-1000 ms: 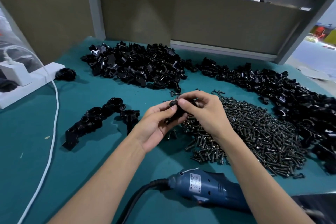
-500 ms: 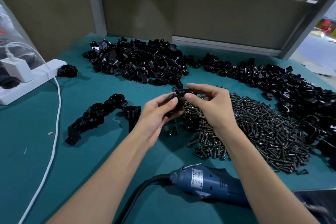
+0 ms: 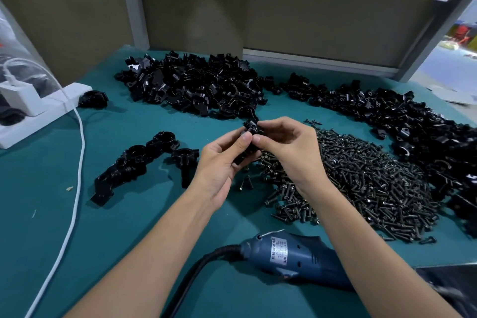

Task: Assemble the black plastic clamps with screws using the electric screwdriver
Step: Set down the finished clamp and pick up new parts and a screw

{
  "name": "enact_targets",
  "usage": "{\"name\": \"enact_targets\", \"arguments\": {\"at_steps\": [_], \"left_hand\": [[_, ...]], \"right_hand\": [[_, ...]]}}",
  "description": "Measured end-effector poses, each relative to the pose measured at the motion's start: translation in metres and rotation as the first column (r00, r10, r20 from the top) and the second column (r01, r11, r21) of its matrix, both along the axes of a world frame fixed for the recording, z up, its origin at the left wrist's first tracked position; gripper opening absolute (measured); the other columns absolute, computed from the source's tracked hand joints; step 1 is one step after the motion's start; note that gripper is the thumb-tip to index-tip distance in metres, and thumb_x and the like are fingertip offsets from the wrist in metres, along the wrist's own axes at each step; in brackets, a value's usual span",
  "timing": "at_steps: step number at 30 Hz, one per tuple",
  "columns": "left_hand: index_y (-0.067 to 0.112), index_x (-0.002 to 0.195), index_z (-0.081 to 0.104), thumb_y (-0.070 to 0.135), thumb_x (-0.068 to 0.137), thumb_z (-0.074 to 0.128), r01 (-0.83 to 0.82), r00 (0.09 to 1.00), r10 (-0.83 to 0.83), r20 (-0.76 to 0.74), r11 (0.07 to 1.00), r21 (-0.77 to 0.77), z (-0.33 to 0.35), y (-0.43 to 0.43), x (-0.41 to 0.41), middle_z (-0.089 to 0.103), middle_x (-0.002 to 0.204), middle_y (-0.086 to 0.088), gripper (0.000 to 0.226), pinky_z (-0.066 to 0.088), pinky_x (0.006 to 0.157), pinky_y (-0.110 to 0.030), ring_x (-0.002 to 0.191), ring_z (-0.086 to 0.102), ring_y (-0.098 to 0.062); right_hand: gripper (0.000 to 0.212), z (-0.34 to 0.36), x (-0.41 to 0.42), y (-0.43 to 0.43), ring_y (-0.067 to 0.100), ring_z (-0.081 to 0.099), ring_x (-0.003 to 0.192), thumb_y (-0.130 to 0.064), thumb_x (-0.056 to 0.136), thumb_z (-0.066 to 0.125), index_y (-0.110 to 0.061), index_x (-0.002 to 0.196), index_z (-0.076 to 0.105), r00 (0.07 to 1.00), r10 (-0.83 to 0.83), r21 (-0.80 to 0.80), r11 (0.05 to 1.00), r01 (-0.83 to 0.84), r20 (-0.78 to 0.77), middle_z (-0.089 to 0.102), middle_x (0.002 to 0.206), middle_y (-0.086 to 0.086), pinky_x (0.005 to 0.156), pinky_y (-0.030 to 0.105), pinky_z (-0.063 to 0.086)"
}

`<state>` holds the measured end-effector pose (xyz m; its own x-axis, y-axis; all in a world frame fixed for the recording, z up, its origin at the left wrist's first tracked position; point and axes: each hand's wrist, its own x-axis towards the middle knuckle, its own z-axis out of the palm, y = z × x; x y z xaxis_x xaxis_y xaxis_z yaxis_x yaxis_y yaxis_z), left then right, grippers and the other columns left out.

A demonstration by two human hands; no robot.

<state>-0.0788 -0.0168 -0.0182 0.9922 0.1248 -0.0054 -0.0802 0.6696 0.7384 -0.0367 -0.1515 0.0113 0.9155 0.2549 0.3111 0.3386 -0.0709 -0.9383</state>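
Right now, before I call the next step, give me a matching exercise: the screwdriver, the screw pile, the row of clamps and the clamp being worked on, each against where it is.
Things:
1. electric screwdriver
2. screw pile
3. row of clamps
4. single clamp

Places:
A. on the green mat, left of both hands
B. pinched between the left hand and the right hand
C. lying on the mat, nearer the person than the hands
D. on the mat, right of the hands

Pairs: 1-C, 2-D, 3-A, 4-B.
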Motion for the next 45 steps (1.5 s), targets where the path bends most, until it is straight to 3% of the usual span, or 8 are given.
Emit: {"name": "enact_targets", "arguments": {"at_steps": [11, 24, 28, 30, 32, 37, 40, 45], "left_hand": [[0.008, 0.097, 0.077, 0.023, 0.074, 0.075, -0.069, 0.998, 0.069, -0.002, 0.994, 0.090, -0.001, 0.006, 0.001, 0.075, 0.099, -0.010, 0.028, 0.058, 0.077, -0.026, 0.091, 0.071, -0.016], [0.012, 0.089, 0.079, 0.023, 0.075, 0.073, -0.092, 0.996, 0.092, 0.003, 0.988, 0.126, 0.003, 0.009, -0.001, 0.075, 0.089, -0.005, 0.019, 0.060, 0.072, -0.028, 0.084, 0.071, -0.013], [0.004, 0.097, 0.074, 0.024, 0.076, 0.071, -0.093, 0.994, 0.095, -0.044, 0.994, 0.056, 0.004, 0.011, 0.000, 0.075, 0.096, -0.013, 0.029, 0.060, 0.071, -0.031, 0.087, 0.071, -0.023], [0.000, 0.101, 0.071, 0.022, 0.076, 0.070, -0.093, 0.993, 0.093, -0.071, 0.996, 0.001, 0.004, 0.011, 0.001, 0.074, 0.102, -0.018, 0.034, 0.060, 0.073, -0.031, 0.090, 0.071, -0.028], [-0.002, 0.103, 0.070, 0.020, 0.076, 0.070, -0.092, 0.992, 0.088, -0.086, 0.995, -0.045, 0.004, 0.011, 0.001, 0.072, 0.109, -0.022, 0.035, 0.060, 0.074, -0.030, 0.097, 0.070, -0.032], [-0.005, 0.101, 0.067, 0.016, 0.075, 0.070, -0.097, 0.992, 0.085, -0.095, 0.987, -0.129, 0.003, 0.010, 0.003, 0.070, 0.111, -0.023, 0.034, 0.060, 0.072, -0.028, 0.105, 0.068, -0.032], [-0.005, 0.098, 0.066, 0.017, 0.073, 0.070, -0.094, 0.992, 0.081, -0.100, 0.988, -0.124, 0.001, 0.010, 0.004, 0.070, 0.109, -0.021, 0.033, 0.060, 0.072, -0.028, 0.099, 0.071, -0.028], [-0.007, 0.100, 0.066, 0.018, 0.073, 0.071, -0.060, 0.995, 0.048, -0.092, 0.990, -0.130, 0.000, 0.010, 0.004, 0.073, 0.103, -0.019, 0.037, 0.060, 0.071, -0.028, 0.091, 0.073, -0.026]], "right_hand": [[0.033, 0.000, -0.001, 0.000, 0.019, 0.072, 0.092, -0.006, 0.075, 0.081, -0.021, 0.103, 0.073, 0.998, 0.054, -0.063, 0.997, -0.053, 0.013, 0.076, 0.094, 0.002, 0.088, 0.037, 0.057], [0.027, 0.003, -0.006, 0.002, 0.013, 0.072, 0.090, -0.010, 0.079, 0.078, -0.017, 0.105, 0.073, 0.997, 0.079, -0.045, 0.996, -0.079, -0.004, 0.076, 0.094, 0.001, 0.085, 0.027, 0.056], [0.017, 0.009, 0.010, -0.012, 0.007, 0.070, 0.083, -0.013, 0.094, 0.063, -0.019, 0.107, 0.072, 0.990, -0.130, -0.157, 0.978, 0.136, 0.047, 0.074, 0.094, -0.003, 0.076, 0.019, 0.056], [0.021, 0.017, 0.028, -0.033, 0.001, 0.067, 0.080, -0.006, 0.095, 0.059, -0.018, 0.107, 0.071, 0.942, -0.318, -0.307, 0.890, 0.336, 0.108, 0.072, 0.095, -0.004, 0.068, 0.014, 0.053], [0.024, 0.022, 0.047, -0.057, 0.007, 0.065, 0.082, -0.001, 0.094, 0.056, -0.014, 0.106, 0.073, 0.883, -0.423, -0.512, 0.723, 0.464, 0.204, 0.071, 0.097, 0.002, 0.072, 0.018, 0.053], [0.009, 0.014, 0.074, -0.086, 0.032, 0.066, 0.084, -0.005, 0.086, 0.068, -0.008, 0.089, 0.076, 0.903, -0.380, -0.867, 0.360, 0.344, 0.201, 0.073, 0.092, 0.014, 0.079, 0.038, 0.056], [0.002, 0.009, 0.076, -0.082, 0.035, 0.066, 0.080, -0.007, 0.082, 0.073, -0.005, 0.083, 0.074, 0.905, -0.381, -0.906, 0.290, 0.309, 0.187, 0.070, 0.088, 0.016, 0.074, 0.044, 0.059], [0.017, 0.006, 0.072, -0.080, 0.033, 0.064, 0.080, -0.007, 0.086, 0.064, -0.019, 0.075, 0.070, 0.899, -0.349, -0.901, 0.241, 0.360, 0.265, 0.070, 0.086, 0.009, 0.064, 0.036, 0.052]]}}
